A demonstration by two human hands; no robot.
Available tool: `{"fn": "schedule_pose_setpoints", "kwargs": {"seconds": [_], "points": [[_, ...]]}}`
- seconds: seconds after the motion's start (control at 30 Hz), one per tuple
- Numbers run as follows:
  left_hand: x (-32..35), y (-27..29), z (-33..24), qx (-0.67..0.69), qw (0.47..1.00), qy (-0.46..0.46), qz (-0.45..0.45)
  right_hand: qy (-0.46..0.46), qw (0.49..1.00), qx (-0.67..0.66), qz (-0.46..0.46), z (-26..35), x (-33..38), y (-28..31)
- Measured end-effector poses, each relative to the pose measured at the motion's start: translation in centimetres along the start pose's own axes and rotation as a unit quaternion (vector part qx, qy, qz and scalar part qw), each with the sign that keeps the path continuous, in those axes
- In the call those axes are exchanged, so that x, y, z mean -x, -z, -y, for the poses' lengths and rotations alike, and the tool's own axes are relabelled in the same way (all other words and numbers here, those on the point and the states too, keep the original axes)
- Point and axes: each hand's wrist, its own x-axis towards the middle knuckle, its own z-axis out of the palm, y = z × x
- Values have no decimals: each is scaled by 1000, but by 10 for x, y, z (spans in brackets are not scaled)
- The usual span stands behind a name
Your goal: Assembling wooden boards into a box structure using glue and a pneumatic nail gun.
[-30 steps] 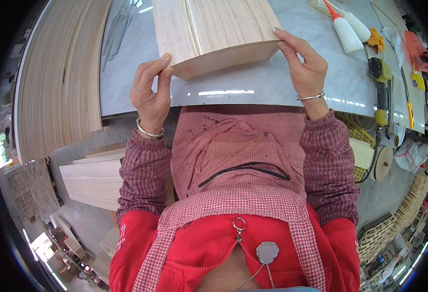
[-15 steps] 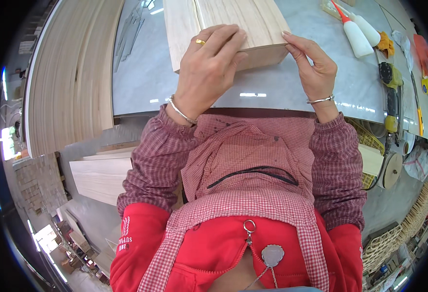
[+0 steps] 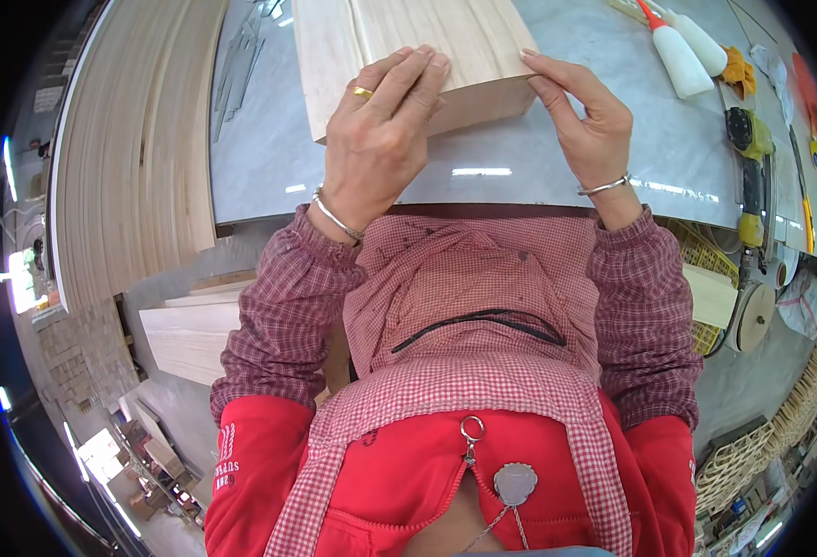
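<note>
— What's changed since a second ago?

— The left hand (image 3: 376,148) has come off the near-left corner of the wood panel (image 3: 408,51) and now lies over its near edge toward the middle, fingers spread flat across the top. The right hand (image 3: 587,125) has stayed at the near-right corner.

— So what is each grip doing?

— The left grip is closed on the panel, fingers on top and the thumb hidden under the edge. The right one pinches the corner between thumb and fingertips.

— And where is the panel?

— On the grey tabletop (image 3: 520,176), its near edge lifted a little toward the person, just beyond the checked apron (image 3: 464,306).

— Any containers about?

— Two white glue bottles (image 3: 682,60) lie side by side at the far right of the tabletop; the nearer one has a red nozzle. What is inside them I can't tell. A yellow crate (image 3: 706,269) sits below the tabletop edge on the right, with a pale wood block (image 3: 710,295) lying on it. Woven baskets (image 3: 752,464) are stacked at the lower right.

— Anything else?

— A yellow power sander (image 3: 750,139) right of the hands, and a tall stack of thin boards (image 3: 139,139) on the left.
</note>
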Motion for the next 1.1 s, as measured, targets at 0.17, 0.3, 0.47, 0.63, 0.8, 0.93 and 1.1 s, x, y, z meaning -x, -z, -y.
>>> {"fn": "schedule_pose_setpoints", "kwargs": {"seconds": [0.17, 0.3, 0.47, 0.63, 0.8, 0.93, 1.1], "points": [[1, -1, 3, 10, 1000, -6, -6, -82, 990, -84, -80, 5, 4, -4], [-2, 2, 1, 33, 999, 10, 10, -121, 989, -46, -73, -1, 15, 0], [-3, 4, -1, 41, 999, 18, 17, -49, 996, -5, -77, 2, 18, -1], [-1, 3, 0, 33, 999, 15, 20, -14, 995, 24, -100, 2, 20, -9], [0, 2, 0, 31, 999, 10, 15, 11, 992, 74, -104, 5, 20, -9], [-3, 5, -4, 36, 998, 19, 37, 20, 992, 73, -100, 4, 19, -6], [-3, 8, -8, 25, 997, 30, 61, -27, 996, 48, -69, 1, 16, 14]]}}
